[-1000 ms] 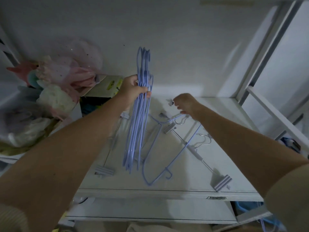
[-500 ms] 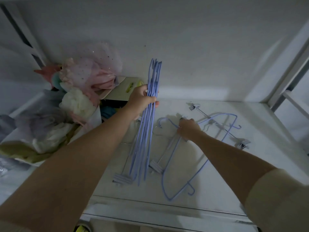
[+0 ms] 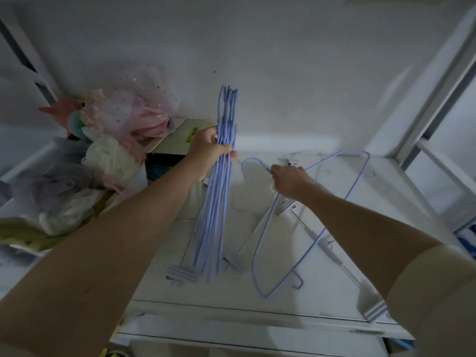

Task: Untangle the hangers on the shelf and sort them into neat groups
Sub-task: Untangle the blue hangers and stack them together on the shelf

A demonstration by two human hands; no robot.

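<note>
My left hand (image 3: 210, 150) grips a bundle of several light blue wire hangers (image 3: 217, 191) near their necks, holding them upright with the hooks pointing up and the lower ends near the white shelf (image 3: 231, 302). My right hand (image 3: 289, 180) grips the neck of a single blue hanger (image 3: 332, 222), lifted at the hook end while its far corner rests near the shelf's front. Metal clip hangers (image 3: 337, 258) with grey clips lie on the shelf under and beside it.
A heap of pink, white and green fabric and plastic bags (image 3: 98, 155) fills the shelf's left side, with a cardboard box (image 3: 170, 143) behind my left hand. The white back wall stands close behind. A white frame post (image 3: 435, 99) rises at the right.
My right hand has raised the single blue hanger by its neck, so its hook now stands off the shelf. The left hand keeps the bundle upright in about the same place.
</note>
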